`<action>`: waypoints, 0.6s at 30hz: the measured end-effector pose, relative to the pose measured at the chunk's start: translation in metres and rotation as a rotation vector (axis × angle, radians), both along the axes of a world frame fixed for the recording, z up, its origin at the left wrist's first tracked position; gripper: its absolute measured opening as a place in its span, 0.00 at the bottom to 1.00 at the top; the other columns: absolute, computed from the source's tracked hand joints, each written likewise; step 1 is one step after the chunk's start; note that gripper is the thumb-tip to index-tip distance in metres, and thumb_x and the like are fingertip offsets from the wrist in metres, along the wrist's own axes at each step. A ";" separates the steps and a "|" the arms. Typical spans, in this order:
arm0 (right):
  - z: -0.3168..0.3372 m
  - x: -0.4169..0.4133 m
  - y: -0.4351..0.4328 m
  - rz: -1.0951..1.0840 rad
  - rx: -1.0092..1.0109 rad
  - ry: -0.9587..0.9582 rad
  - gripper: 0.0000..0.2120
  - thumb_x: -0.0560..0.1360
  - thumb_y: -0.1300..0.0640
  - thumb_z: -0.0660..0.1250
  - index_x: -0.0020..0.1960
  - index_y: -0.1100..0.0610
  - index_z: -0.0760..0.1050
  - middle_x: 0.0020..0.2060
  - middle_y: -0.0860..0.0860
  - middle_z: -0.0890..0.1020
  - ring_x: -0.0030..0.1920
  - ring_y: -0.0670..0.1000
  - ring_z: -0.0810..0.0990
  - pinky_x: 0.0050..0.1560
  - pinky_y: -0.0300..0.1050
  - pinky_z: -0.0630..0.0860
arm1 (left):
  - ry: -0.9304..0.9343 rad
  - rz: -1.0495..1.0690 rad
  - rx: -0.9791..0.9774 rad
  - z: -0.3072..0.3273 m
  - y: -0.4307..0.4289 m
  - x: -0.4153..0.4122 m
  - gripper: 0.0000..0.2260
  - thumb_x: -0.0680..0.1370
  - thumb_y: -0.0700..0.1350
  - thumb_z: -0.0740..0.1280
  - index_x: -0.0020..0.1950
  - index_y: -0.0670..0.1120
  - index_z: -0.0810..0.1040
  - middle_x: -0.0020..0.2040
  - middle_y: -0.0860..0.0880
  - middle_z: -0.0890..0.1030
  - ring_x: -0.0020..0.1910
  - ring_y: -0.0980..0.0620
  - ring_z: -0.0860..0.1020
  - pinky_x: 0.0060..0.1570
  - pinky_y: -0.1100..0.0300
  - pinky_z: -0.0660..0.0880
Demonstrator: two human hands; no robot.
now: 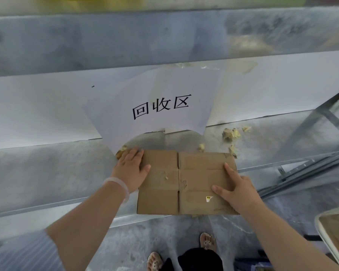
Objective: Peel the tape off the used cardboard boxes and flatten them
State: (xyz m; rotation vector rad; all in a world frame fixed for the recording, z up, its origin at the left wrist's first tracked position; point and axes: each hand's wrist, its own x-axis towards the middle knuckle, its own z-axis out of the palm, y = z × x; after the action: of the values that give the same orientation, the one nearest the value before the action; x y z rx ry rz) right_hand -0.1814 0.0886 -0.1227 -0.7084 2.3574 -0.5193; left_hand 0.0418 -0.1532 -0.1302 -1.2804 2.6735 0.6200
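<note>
Centre frame, box (184,182): flat, long axis left-right.
Left hand (130,169): spread, pressing left end.
Right hand (237,190): spread, pressing right end.

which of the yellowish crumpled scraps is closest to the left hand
The scrap at the fingertips of the left hand, by the cardboard's far left corner. The other scraps lie farther right, beyond its far edge.

Box (184,182): flat on the bench (47,173), at its front edge.
Sign (155,106): behind the box.
Tape scraps (230,133): behind the box's right corner.
</note>
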 end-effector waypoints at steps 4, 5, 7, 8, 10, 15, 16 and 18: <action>-0.001 0.004 0.005 0.003 0.002 0.006 0.43 0.70 0.35 0.70 0.77 0.34 0.49 0.57 0.50 0.65 0.52 0.50 0.72 0.49 0.43 0.72 | -0.010 0.014 -0.051 -0.004 -0.019 0.006 0.26 0.82 0.52 0.57 0.78 0.48 0.57 0.79 0.51 0.53 0.78 0.50 0.48 0.76 0.53 0.48; 0.000 0.005 0.005 0.004 0.007 0.010 0.43 0.70 0.35 0.70 0.77 0.34 0.49 0.56 0.49 0.64 0.52 0.50 0.72 0.49 0.43 0.72 | -0.017 0.021 -0.062 -0.004 -0.022 0.009 0.25 0.82 0.51 0.57 0.78 0.48 0.58 0.79 0.51 0.54 0.78 0.49 0.50 0.75 0.53 0.51; 0.000 0.005 0.006 0.008 0.021 0.021 0.43 0.70 0.34 0.69 0.77 0.34 0.48 0.56 0.49 0.64 0.51 0.50 0.72 0.48 0.43 0.72 | 0.005 0.013 -0.097 -0.003 -0.025 0.015 0.22 0.81 0.48 0.59 0.75 0.49 0.63 0.77 0.52 0.60 0.75 0.47 0.58 0.73 0.50 0.58; 0.000 0.005 0.006 0.007 0.023 0.021 0.43 0.70 0.34 0.69 0.77 0.34 0.47 0.56 0.49 0.64 0.51 0.50 0.72 0.48 0.43 0.72 | 0.041 0.008 -0.121 -0.003 -0.025 0.018 0.20 0.80 0.46 0.61 0.73 0.51 0.68 0.74 0.52 0.65 0.73 0.46 0.62 0.70 0.49 0.61; 0.000 0.006 0.006 0.004 0.020 0.018 0.44 0.70 0.34 0.69 0.77 0.34 0.47 0.56 0.49 0.63 0.51 0.50 0.72 0.48 0.43 0.72 | 0.101 0.008 -0.170 0.000 -0.020 0.020 0.18 0.78 0.44 0.64 0.68 0.54 0.74 0.70 0.53 0.71 0.68 0.46 0.68 0.67 0.49 0.63; -0.001 0.006 0.006 0.008 0.029 0.030 0.44 0.70 0.33 0.68 0.77 0.34 0.46 0.57 0.49 0.63 0.52 0.51 0.72 0.49 0.45 0.75 | 0.167 0.002 -0.056 0.001 -0.011 0.019 0.22 0.77 0.48 0.67 0.70 0.55 0.71 0.73 0.53 0.66 0.73 0.45 0.60 0.72 0.51 0.54; -0.002 0.006 0.006 0.008 0.032 0.026 0.44 0.70 0.33 0.68 0.77 0.34 0.46 0.57 0.49 0.64 0.52 0.51 0.72 0.50 0.46 0.75 | 0.212 0.014 0.020 0.001 -0.010 0.019 0.23 0.77 0.47 0.67 0.72 0.54 0.69 0.74 0.53 0.62 0.75 0.46 0.56 0.74 0.50 0.51; -0.002 0.006 0.005 0.004 0.036 0.019 0.44 0.70 0.33 0.68 0.77 0.34 0.46 0.58 0.50 0.64 0.53 0.52 0.72 0.52 0.48 0.76 | 0.337 0.032 0.066 0.003 -0.007 0.020 0.23 0.77 0.40 0.66 0.72 0.51 0.70 0.74 0.50 0.63 0.74 0.45 0.58 0.74 0.50 0.56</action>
State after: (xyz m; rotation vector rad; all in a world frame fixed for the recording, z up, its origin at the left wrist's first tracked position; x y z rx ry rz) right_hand -0.1759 0.0941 -0.1251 -0.7048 2.3760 -0.4692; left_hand 0.0622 -0.1604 -0.1273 -1.3055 2.8656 1.0015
